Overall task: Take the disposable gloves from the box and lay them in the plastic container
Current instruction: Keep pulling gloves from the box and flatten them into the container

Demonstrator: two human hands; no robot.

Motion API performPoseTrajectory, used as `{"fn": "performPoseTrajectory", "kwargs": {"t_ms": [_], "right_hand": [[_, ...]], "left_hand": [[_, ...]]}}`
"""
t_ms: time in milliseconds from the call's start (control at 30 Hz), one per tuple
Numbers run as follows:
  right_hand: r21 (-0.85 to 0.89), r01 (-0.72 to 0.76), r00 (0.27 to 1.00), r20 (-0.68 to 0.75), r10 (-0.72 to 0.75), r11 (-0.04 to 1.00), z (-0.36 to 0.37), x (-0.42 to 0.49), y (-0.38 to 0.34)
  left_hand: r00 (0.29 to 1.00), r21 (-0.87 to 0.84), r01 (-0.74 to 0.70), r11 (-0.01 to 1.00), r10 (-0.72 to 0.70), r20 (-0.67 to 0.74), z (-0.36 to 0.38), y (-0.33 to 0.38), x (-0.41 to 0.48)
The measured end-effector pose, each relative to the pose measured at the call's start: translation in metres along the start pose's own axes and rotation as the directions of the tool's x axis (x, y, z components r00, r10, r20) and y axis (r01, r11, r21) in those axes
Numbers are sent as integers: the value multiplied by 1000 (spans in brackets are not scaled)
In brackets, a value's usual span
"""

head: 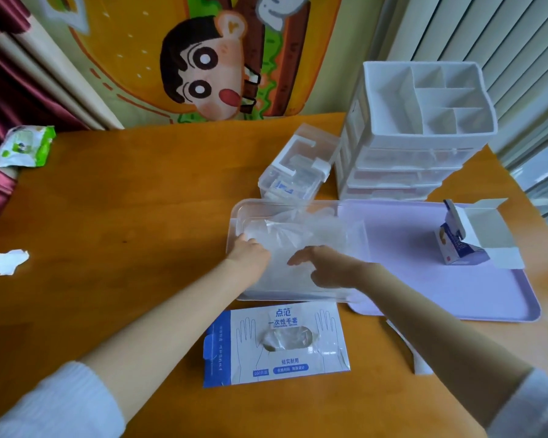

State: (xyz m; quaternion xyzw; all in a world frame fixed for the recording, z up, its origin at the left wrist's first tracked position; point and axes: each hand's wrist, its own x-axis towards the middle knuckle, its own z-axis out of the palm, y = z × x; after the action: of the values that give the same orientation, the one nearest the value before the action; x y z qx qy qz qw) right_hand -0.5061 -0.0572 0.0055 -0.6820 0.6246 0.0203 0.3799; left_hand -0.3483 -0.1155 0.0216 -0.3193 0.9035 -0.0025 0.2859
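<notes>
- Disposable gloves (304, 232): clear crinkled film, heaped inside the clear plastic container (234, 213), under and just beyond both hands.
- Left hand (250, 257): back uppermost, fingers bent down onto the left edge of the gloves, close to the container's left wall. Cannot tell whether pinching the film or only pressing on it.
- Right hand (329, 267): palm down, fingers fairly straight and pointing toward the left hand, laid flat over the gloves. Nothing gripped.
- Glove box (276, 368): white and blue, lying flat on the wooden table (124, 216), nearer than both hands, between the two forearms. Oval opening on top, clear film showing in it.
- Lilac tray (456, 295): right of the right hand, against the container's right side.
- Small open carton (462, 248): standing on the tray, well right of the right hand, flaps up.
- Clear clip-lid box (295, 172): beyond the hands, just behind the container.
- White drawer organiser (418, 147): beyond and right of the right hand, open compartments on top.
- Wet-wipe pack (26, 147) and crumpled tissue (7, 262): well left of the left hand, at the table's left edge.
</notes>
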Motion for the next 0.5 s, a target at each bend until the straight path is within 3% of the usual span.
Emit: {"fn": "performPoseTrajectory", "kwargs": {"t_ms": [33,100,167,233,267,367,500], "right_hand": [[99,-14,1000,-1,14,995,-4,-1,0],[222,15,985,-169,23,975,-10,-2,-2],[151,53,903,-429,17,987,-9,1,-4],[-6,15,833,-553,-16,1000,-5,6,-4],[-75,-19,843,-537,-25,997,-3,10,-3],[-228,-124,947,-317,47,966,9,26,5],[-360,-215,970,-186,157,908,18,41,21]], "left_hand": [[1000,-24,4,1000,-4,-26,-1,1,1],[984,-118,20,993,-40,-176,-2,3,5],[951,-181,16,983,-70,-300,0,6,10],[958,-182,31,983,-82,-276,5,12,18],[973,-175,51,983,-88,-215,8,14,22],[996,-154,81,985,-86,-26,20,19,33],[989,-161,105,981,-86,119,35,19,43]]}}
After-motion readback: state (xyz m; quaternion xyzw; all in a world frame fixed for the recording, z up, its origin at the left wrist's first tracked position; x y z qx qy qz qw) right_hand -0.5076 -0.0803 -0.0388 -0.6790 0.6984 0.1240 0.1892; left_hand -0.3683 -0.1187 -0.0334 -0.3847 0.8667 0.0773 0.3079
